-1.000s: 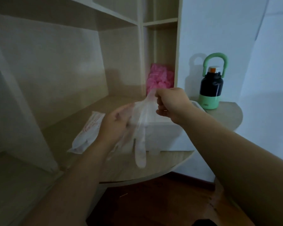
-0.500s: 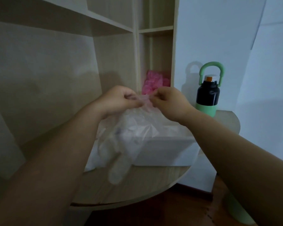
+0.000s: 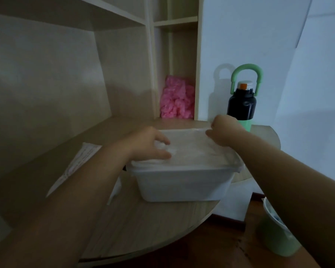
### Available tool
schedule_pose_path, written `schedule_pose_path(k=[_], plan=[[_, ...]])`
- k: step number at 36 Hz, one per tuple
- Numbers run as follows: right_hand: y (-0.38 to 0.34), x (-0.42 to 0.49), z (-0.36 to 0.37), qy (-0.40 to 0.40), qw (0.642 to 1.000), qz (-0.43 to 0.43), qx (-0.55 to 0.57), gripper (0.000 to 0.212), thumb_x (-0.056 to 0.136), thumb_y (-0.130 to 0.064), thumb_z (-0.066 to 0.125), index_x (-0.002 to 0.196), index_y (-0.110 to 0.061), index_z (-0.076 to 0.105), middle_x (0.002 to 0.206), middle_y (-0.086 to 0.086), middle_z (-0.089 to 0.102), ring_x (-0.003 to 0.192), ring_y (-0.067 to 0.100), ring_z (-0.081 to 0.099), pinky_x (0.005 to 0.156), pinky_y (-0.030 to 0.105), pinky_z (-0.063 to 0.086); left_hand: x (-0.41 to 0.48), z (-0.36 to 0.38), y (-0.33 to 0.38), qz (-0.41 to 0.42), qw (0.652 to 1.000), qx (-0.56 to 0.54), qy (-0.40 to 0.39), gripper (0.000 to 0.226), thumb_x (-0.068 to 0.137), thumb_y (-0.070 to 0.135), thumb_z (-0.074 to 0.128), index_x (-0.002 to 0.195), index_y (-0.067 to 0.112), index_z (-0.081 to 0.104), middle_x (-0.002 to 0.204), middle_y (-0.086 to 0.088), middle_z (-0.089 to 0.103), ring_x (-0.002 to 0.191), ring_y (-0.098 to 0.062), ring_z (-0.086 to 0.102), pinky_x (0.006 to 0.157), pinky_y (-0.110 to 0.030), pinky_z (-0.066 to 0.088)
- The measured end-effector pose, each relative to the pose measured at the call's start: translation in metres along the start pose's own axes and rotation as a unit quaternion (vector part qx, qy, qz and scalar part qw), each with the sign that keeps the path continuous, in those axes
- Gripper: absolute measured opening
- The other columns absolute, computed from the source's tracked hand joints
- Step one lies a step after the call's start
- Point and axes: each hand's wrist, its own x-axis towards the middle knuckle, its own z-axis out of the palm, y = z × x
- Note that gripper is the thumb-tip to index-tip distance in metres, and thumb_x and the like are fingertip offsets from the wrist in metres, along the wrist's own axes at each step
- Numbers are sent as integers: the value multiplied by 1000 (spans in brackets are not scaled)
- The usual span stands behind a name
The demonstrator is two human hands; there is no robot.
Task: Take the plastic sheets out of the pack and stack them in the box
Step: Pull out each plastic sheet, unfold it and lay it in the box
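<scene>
Matt, translucent white plastic for box (image 3: 182,182); thin clear film, faintly glossy, for sheet (image 3: 193,151) across its top. Left of box, crinkled printed plastic pack (image 3: 75,163). Beneath box, pale matt wood-grain table (image 3: 143,225). Behind box, smooth dark bottle (image 3: 242,107), crumpled pink plastic (image 3: 177,99).

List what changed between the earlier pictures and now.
Both hands brought the plastic sheet down from mid-air and laid it across the top of the box. The left hand now grips its near-left part, and the right hand pinches its far-right edge. The pack, the bottle and the pink bundle stayed where they were.
</scene>
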Motion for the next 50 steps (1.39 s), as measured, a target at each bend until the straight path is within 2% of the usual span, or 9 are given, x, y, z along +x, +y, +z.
schedule_pose_path(k=[6,11,18,25,31,35,43,46,50], plan=[[-6,-13,-7,63,995,-76,4,38,88,-26,62,120,-13,48,111,7,56,93,23,55,81,36,49,3,4,3,-31,999,25,-29,49,76,47,74,121,28,65,130,11,58,117,-10,53,101,-32,42],[-22,-20,-8,-122,976,-166,-72,39,85,-39,66,110,-9,66,108,3,66,94,17,61,91,33,49,-2,-1,3,-35,999,-7,-27,48,76,48,74,119,28,66,122,11,60,106,-6,54,87,-26,43],[-21,-7,20,-292,941,-112,-131,63,86,-41,63,140,-15,44,140,5,45,115,25,54,93,32,48,20,14,7,-19,967,174,-185,48,91,35,60,137,27,51,137,4,54,121,-16,51,99,-27,39],[-15,-3,27,-309,926,-106,-190,53,91,-30,58,139,-11,45,141,8,46,128,25,44,107,38,34,36,29,15,-49,940,161,-298,33,95,22,54,127,24,60,125,2,62,107,-18,57,95,-34,44],[-21,-12,13,-185,965,-133,-128,55,93,-30,56,143,-14,39,141,6,46,127,24,45,104,34,35,11,6,8,-9,992,72,-101,38,91,28,62,129,22,60,127,6,61,106,-9,57,95,-24,43],[-41,-23,6,-87,984,-153,-36,39,95,-16,48,134,-12,50,134,8,53,120,24,50,100,32,39,-19,-19,4,9,998,-42,48,28,97,15,51,120,20,66,106,14,60,96,0,52,71,2,35],[-117,-77,10,37,951,-262,163,33,92,-12,50,123,-15,61,121,5,63,111,20,58,97,28,43,-88,-19,-46,-63,951,-157,258,27,95,18,57,120,19,65,103,12,63,97,-8,60,87,-23,45],[-149,-104,25,25,922,-317,220,29,90,-9,52,115,-12,65,111,6,67,101,22,62,87,26,44,-115,-4,-70,-99,929,-175,311,27,94,13,57,119,20,65,96,16,61,85,1,57,78,-11,43],[-173,-119,71,-32,920,-318,227,28,93,-12,49,117,-15,64,112,5,67,101,18,60,80,18,40,-142,34,-102,-141,920,-181,317,25,93,12,57,115,23,65,110,6,65,99,-12,61,88,-27,48]])
